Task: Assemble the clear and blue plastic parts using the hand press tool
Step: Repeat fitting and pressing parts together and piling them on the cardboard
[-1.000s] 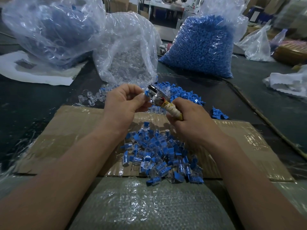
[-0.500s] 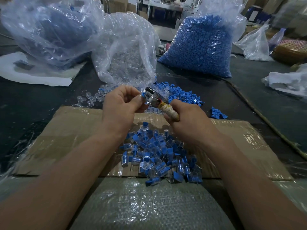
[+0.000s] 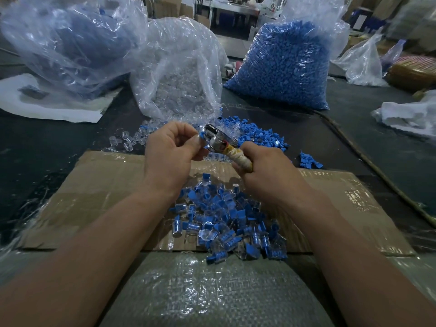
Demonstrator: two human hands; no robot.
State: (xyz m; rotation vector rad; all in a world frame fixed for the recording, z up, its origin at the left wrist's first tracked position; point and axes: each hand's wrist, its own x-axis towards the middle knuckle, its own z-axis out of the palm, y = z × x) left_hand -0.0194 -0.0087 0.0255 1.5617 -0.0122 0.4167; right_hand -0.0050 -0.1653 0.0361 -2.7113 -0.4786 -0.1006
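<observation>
A worker's left hand [image 3: 172, 152] pinches a small blue part [image 3: 202, 134] against the chrome head of the hand press tool [image 3: 217, 141], held up over the bench, apparently to steady it so the press bites squarely. Whether a clear piece is already seated there is hard to tell from here. The right hand [image 3: 266, 175] is wrapped round the tool's tape-bound handle, placed to squeeze. Directly below, on cardboard [image 3: 94, 197], lies a heap of finished pieces [image 3: 221, 223]: stubby clear bodies with blue caps.
</observation>
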